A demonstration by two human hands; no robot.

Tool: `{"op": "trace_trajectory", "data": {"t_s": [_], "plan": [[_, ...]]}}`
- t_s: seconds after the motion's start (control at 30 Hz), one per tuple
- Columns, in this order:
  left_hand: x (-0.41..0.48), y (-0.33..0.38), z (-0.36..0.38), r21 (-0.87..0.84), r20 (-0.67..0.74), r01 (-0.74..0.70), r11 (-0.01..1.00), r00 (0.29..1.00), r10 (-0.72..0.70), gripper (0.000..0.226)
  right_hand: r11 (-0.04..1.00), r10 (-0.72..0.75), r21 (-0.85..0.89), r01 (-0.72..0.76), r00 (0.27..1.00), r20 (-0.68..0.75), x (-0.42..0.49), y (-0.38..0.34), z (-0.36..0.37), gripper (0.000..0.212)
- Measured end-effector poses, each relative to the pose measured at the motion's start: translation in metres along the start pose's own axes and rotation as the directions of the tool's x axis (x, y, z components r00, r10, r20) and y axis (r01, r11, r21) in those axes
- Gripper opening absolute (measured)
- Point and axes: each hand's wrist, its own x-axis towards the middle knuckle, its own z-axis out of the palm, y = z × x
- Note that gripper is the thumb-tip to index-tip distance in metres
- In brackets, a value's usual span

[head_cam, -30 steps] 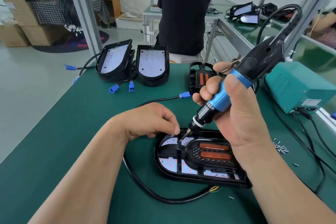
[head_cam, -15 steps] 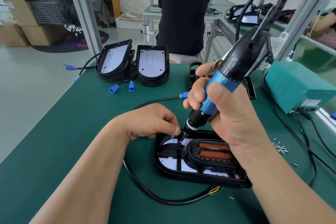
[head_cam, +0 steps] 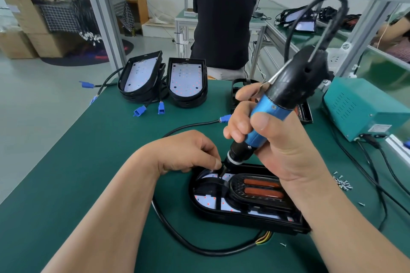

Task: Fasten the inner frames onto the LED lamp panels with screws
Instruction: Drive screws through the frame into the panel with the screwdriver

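Green bench point(head_cam: 88, 162) carries lamp panels point(head_cam: 244, 213), loose screws point(head_cam: 342, 183), power box point(head_cam: 363, 108).

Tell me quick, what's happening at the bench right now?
Right hand grips blue electric screwdriver, bit down on black inner frame. Left hand pinches beside bit. Nothing blocking.

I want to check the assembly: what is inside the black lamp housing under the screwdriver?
Inside the lamp housing lie a white LED panel with red dots and a black inner frame with two orange strips. The right hand covers the far right part.
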Motion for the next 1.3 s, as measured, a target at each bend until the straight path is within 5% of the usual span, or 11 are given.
{"op": "trace_trajectory", "data": {"t_s": [0.23, 0.4, 0.53, 0.73, 0.83, 1.03, 1.3], "plan": [[0.001, -0.008, -0.001, -0.150, -0.001, -0.002, 0.989, 1.000, 0.002, 0.020, 0.991, -0.091, 0.080, 0.104, 0.984, -0.152, -0.006, 0.003, -0.008, 0.044], [0.003, -0.010, -0.003, -0.080, -0.014, 0.016, 0.997, 1.000, -0.017, 0.030, 0.984, -0.150, 0.085, 0.159, 0.984, -0.100, -0.008, 0.001, -0.008, 0.037], [0.005, -0.012, -0.004, -0.201, -0.011, 0.021, 0.979, 1.000, -0.024, 0.021, 0.955, -0.178, 0.202, 0.217, 0.964, -0.198, -0.007, -0.001, -0.009, 0.032], [0.019, -0.007, 0.000, -0.675, -0.159, -0.018, 0.738, 0.980, -0.121, 0.031, 0.908, -0.091, 0.317, 0.273, 0.869, -0.486, -0.005, -0.001, -0.025, 0.021], [0.023, -0.005, 0.005, -0.783, -0.182, -0.071, 0.619, 0.976, -0.118, 0.029, 0.895, -0.076, 0.326, 0.306, 0.822, -0.565, -0.004, 0.001, -0.030, 0.019], [0.025, -0.005, 0.007, -0.779, -0.203, -0.087, 0.621, 0.972, -0.118, 0.010, 0.885, -0.046, 0.332, 0.328, 0.769, -0.637, -0.005, 0.003, -0.035, 0.016], [0.025, -0.005, 0.007, -0.803, -0.127, -0.093, 0.589, 0.992, -0.016, 0.018, 0.867, -0.029, 0.346, 0.358, 0.730, -0.682, -0.004, 0.000, -0.039, 0.013]]}}
